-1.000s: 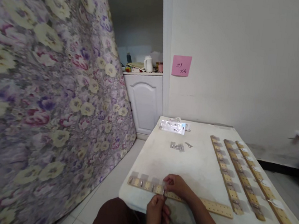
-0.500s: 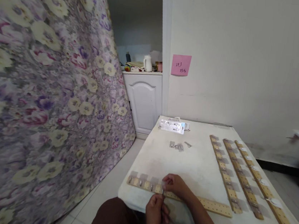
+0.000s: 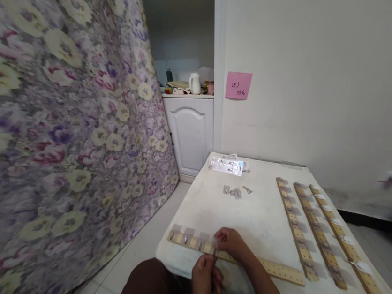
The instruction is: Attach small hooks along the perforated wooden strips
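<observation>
Wooden perforated strip [image 3: 284, 272] bears three clear-backed hooks [image 3: 186, 238]; our left hand [image 3: 203, 271] and right hand [image 3: 230, 240] seemingly pinch a fourth hook [image 3: 214, 251]; the strip's right end is bare.

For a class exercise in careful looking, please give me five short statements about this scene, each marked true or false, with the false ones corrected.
1. The right hand is at the perforated strip along the table's near edge. True.
2. The left hand is raised beside the white jug. False: the left hand is low, beside that same strip.
3. Three more strips lie on the table's right side. True.
4. The pink note is stuck to the cabinet door. False: the pink note is on the wall.
5. The white jug stands upright on the cabinet counter. True.
</observation>
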Tool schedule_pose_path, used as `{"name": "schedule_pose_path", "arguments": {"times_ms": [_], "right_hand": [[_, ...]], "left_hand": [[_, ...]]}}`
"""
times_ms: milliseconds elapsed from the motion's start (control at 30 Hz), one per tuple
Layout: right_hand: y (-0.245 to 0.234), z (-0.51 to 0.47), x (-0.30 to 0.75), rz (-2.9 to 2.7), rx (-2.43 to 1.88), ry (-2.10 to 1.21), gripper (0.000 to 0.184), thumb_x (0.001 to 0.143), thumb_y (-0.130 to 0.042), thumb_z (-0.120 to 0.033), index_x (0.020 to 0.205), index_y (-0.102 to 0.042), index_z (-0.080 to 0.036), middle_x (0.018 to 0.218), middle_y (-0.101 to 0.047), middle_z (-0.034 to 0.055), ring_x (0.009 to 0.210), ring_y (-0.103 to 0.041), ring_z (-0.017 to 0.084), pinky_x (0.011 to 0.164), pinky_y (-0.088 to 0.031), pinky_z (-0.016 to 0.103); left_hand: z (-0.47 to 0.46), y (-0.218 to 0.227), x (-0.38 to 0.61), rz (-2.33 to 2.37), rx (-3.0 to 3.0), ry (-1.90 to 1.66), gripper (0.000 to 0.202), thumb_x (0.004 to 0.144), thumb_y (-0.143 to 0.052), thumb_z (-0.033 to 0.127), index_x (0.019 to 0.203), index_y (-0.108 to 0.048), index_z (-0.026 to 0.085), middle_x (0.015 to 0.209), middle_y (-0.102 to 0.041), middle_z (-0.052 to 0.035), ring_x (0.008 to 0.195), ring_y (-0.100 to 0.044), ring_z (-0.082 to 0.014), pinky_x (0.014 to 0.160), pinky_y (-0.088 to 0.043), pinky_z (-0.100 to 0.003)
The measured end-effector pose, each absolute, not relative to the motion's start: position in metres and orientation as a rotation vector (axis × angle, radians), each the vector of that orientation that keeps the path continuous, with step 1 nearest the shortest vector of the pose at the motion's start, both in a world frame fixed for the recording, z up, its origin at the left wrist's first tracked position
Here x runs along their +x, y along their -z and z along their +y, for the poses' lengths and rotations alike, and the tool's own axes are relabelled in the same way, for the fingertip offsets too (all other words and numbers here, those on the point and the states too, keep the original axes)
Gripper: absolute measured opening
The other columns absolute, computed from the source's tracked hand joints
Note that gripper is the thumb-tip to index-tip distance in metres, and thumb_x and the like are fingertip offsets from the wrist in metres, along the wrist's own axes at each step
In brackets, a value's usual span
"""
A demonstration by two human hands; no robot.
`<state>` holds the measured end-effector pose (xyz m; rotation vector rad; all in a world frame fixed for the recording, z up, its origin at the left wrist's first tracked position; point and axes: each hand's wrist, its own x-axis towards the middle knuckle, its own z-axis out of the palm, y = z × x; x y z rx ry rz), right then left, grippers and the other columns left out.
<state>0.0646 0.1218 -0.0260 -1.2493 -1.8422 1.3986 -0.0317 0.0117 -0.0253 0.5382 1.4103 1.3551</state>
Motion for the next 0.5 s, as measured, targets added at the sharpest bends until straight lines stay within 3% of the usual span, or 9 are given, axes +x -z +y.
{"name": "schedule_pose_path", "arguments": {"times_ms": [500], "right_hand": [[0.0222,0.1228,0.0656,-1.835,-1.187,-1.469,0.028,0.055,-0.068,-0.014,0.084,-0.068,-0.015,0.070,-0.066,0.0003,0.065,-0.059,0.014,0.061,-0.044,0.023]], "left_hand": [[0.0107,0.0207,-0.0319,1.400,0.542,-1.344,0.041,0.064,-0.056,0.060,0.065,-0.046,0.020,0.034,-0.052,0.0069,0.020,-0.037,-0.0080,0.028,-0.019,-0.018]]}}
